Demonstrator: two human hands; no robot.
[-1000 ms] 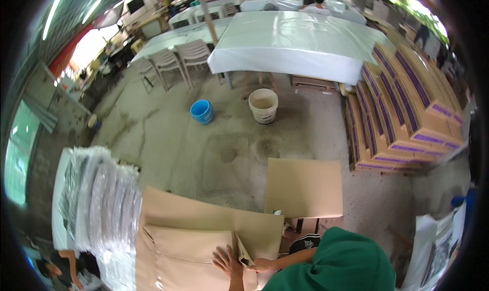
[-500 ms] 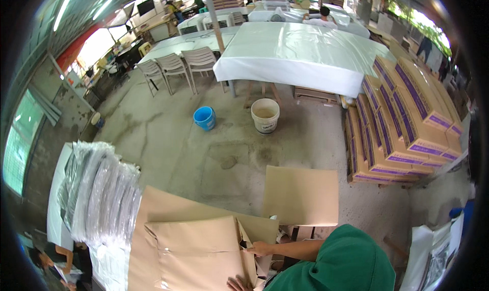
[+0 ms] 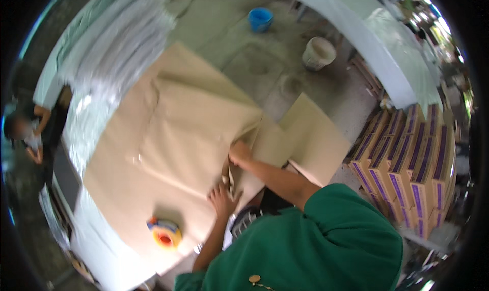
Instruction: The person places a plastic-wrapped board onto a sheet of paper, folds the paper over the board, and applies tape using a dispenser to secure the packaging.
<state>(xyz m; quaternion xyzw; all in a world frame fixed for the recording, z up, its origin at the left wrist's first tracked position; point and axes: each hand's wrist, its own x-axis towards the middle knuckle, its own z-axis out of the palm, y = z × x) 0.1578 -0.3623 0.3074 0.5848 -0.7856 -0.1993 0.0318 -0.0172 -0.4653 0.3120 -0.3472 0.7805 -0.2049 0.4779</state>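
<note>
A flat, wide bundle wrapped in brown paper (image 3: 183, 133) lies on a larger brown sheet (image 3: 114, 194) on the table. At the bundle's right edge, my right hand (image 3: 239, 153) is closed on a folded flap of the wrapping paper; its fingertips are partly hidden in the fold. Nearer to me, my left hand (image 3: 222, 199) rests on the same edge with fingers apart, pressing the paper beside the loose flap. A yellow and orange tape dispenser (image 3: 165, 235) lies on the brown sheet, left of my left hand.
Plastic-wrapped stacks (image 3: 117, 41) stand at far left, near another person (image 3: 38, 130). More brown sheets (image 3: 318, 138) lie to the right. Beyond are a blue bucket (image 3: 260, 20), a white bucket (image 3: 319, 53), stacked cartons (image 3: 407, 169) and a covered table (image 3: 356, 29).
My view has turned and dropped closer over the bundle, bringing the tape dispenser into sight. Both hands stay at the bundle's right edge, the right one still at the folded flap.
</note>
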